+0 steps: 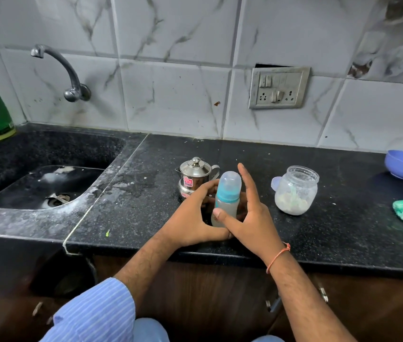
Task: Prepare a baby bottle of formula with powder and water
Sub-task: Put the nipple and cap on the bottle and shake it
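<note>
Head view: baby bottle [227, 201] upright, capped, centre frame on black counter [318, 218].
Left hand [193, 218]: fingers curled round bottle.
Right hand [252, 213]: thumb on bottle, fingers straight, apparently apart.

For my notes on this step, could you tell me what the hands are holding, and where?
The baby bottle, upright on the counter: left hand wraps its lower body, right hand presses a thumb there, fingers straight.

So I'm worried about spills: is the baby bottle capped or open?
Capped. The baby bottle stands upright on the counter with its clear dome cap over the blue collar.
</note>
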`<state>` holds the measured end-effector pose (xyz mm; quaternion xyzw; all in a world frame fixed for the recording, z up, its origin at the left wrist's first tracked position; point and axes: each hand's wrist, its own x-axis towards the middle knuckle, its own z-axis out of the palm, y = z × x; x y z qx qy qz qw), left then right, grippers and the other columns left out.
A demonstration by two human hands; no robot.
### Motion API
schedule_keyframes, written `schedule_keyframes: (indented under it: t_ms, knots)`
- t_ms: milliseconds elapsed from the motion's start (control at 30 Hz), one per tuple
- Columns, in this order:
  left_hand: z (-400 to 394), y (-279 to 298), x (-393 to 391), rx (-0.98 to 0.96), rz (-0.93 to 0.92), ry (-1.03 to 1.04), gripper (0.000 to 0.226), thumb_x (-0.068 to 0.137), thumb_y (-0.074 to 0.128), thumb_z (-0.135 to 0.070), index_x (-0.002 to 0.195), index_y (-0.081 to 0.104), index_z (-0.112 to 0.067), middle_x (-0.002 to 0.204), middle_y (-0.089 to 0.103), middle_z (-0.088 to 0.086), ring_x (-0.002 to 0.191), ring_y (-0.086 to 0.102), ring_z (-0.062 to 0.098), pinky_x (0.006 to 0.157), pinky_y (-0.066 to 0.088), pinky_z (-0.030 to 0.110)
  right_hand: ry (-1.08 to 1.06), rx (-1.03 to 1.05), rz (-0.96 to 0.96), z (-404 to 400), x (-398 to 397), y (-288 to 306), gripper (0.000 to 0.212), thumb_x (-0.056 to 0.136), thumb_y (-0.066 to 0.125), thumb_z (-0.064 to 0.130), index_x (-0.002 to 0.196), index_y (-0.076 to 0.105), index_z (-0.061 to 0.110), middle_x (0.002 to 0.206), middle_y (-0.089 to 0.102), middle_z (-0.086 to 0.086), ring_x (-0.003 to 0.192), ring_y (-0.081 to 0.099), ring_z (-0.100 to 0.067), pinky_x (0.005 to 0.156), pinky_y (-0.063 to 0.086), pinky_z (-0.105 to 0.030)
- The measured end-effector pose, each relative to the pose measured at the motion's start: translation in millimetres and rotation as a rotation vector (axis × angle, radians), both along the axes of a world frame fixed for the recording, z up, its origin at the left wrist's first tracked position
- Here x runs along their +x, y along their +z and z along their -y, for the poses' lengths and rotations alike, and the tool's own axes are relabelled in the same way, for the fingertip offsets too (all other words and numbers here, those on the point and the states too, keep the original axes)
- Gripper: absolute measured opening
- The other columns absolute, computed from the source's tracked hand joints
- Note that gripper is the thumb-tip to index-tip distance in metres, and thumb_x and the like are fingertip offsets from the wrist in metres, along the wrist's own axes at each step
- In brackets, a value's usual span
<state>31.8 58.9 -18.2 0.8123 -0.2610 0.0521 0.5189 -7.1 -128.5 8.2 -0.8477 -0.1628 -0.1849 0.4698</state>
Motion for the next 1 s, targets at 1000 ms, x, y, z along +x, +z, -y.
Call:
schedule_keyframes:
  t_ms: [1000]
  knots:
    - [-4.4,1.1,-0.2,-0.069,-0.039,-0.027,0.123,0.063,0.105,-0.049,0.159,0.029,-0.066,0.155,0.050,-0.038,0.140,0.055,-0.007,0.108,0.054,0.034,-0.014,1.032,-0.260,12.6,22.6,33.9,0.067,0.094,0.079,0.018,0.141,0.037,0.043,0.130,0.067,-0.010,0.108,0.077,-0.038,0.065,0.064,-0.048]
